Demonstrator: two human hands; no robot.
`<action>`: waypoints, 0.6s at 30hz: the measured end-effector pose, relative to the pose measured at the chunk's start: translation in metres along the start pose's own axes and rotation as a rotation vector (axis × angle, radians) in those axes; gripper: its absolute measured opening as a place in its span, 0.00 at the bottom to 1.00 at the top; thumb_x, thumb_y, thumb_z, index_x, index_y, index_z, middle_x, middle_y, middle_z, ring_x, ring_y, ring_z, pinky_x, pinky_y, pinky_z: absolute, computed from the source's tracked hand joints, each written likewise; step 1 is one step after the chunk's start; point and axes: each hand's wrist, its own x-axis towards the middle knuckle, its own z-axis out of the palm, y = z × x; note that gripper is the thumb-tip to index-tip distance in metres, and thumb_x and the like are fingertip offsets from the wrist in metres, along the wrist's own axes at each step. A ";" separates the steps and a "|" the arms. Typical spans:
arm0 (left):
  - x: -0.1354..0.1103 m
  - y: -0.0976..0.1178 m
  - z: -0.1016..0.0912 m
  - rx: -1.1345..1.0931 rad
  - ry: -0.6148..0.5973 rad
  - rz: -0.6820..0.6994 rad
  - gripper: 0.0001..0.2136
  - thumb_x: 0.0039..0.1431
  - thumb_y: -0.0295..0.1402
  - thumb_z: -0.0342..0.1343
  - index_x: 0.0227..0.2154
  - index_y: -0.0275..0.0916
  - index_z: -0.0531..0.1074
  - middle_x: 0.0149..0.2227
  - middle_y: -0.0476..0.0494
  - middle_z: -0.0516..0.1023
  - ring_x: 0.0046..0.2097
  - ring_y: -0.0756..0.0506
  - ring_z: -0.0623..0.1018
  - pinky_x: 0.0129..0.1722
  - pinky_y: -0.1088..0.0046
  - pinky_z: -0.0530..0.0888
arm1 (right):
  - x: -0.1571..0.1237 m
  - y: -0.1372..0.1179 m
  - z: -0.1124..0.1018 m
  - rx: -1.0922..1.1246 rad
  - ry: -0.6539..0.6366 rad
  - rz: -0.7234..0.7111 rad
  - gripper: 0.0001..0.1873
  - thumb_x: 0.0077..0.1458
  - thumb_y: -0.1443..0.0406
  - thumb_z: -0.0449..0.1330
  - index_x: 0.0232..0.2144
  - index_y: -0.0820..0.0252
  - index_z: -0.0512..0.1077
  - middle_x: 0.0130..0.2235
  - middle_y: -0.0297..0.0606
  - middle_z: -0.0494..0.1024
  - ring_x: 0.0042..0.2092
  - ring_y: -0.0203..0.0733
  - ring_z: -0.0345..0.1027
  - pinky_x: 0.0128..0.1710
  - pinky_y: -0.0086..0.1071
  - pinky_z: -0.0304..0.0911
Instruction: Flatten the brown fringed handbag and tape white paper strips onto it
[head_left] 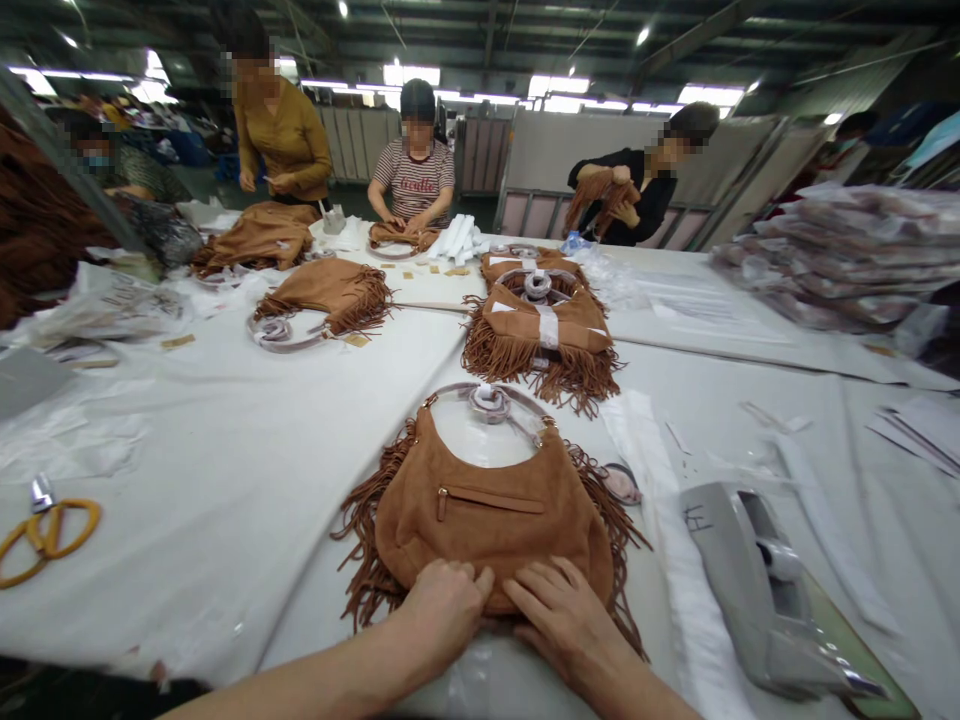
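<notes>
Left hand, right hand flat on brown fringed bag; tape dispenser right.

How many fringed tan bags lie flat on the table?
5: one under both hands, two stacked mid-table, one left, one far left. Co-workers hold others; more may be hidden.

Bright, even light falls from the ceiling tube lamps, which blow out to white glare; the white counter reflects it strongly, so shadows stay faint and soft; wide-angle distortion bends the edges and stretches the tape dispenser; distant faces are blurred, far corners dim and soft.
</notes>
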 end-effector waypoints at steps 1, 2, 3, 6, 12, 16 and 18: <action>0.000 0.002 0.001 -0.009 -0.002 -0.003 0.16 0.57 0.26 0.49 0.49 0.34 0.66 0.39 0.34 0.77 0.38 0.35 0.78 0.36 0.56 0.76 | 0.003 -0.005 0.000 0.029 -0.021 -0.010 0.22 0.51 0.69 0.61 0.50 0.55 0.67 0.47 0.43 0.75 0.49 0.50 0.68 0.51 0.48 0.62; 0.000 0.004 0.003 -0.015 -0.005 -0.003 0.17 0.57 0.27 0.49 0.50 0.33 0.66 0.40 0.33 0.76 0.40 0.35 0.78 0.37 0.56 0.76 | 0.005 -0.009 0.001 0.054 -0.046 0.003 0.19 0.52 0.70 0.60 0.47 0.55 0.68 0.45 0.41 0.76 0.48 0.48 0.69 0.50 0.45 0.62; 0.001 0.004 0.004 -0.018 -0.009 -0.001 0.18 0.57 0.27 0.49 0.51 0.34 0.65 0.40 0.32 0.76 0.41 0.34 0.77 0.38 0.55 0.76 | 0.008 -0.012 0.002 0.068 -0.073 0.027 0.17 0.53 0.70 0.59 0.46 0.55 0.68 0.44 0.40 0.76 0.46 0.46 0.69 0.48 0.43 0.62; 0.004 0.002 0.005 -0.021 -0.030 -0.007 0.20 0.57 0.27 0.49 0.53 0.35 0.63 0.41 0.31 0.76 0.41 0.34 0.78 0.37 0.56 0.76 | 0.019 -0.013 0.002 0.082 -0.173 0.108 0.17 0.53 0.74 0.54 0.45 0.58 0.68 0.42 0.40 0.77 0.43 0.45 0.71 0.43 0.37 0.64; -0.010 -0.026 -0.002 -0.090 -0.038 -0.012 0.12 0.55 0.30 0.53 0.44 0.40 0.66 0.41 0.42 0.78 0.41 0.35 0.78 0.38 0.59 0.76 | 0.009 0.006 -0.010 0.149 -0.265 0.248 0.15 0.47 0.77 0.51 0.37 0.59 0.67 0.38 0.37 0.76 0.39 0.44 0.72 0.35 0.31 0.64; -0.031 -0.051 0.009 -0.065 0.050 -0.013 0.05 0.61 0.27 0.47 0.36 0.39 0.66 0.38 0.44 0.77 0.41 0.40 0.77 0.42 0.63 0.73 | -0.020 0.019 -0.002 0.099 -0.164 0.231 0.17 0.49 0.79 0.46 0.38 0.61 0.66 0.36 0.40 0.75 0.39 0.44 0.71 0.37 0.33 0.65; -0.036 -0.061 0.017 -0.070 0.077 -0.032 0.05 0.62 0.28 0.47 0.35 0.40 0.67 0.37 0.45 0.77 0.41 0.41 0.76 0.42 0.64 0.72 | -0.027 0.023 0.006 0.085 -0.106 0.192 0.16 0.52 0.78 0.44 0.37 0.62 0.66 0.34 0.40 0.74 0.37 0.44 0.71 0.35 0.34 0.65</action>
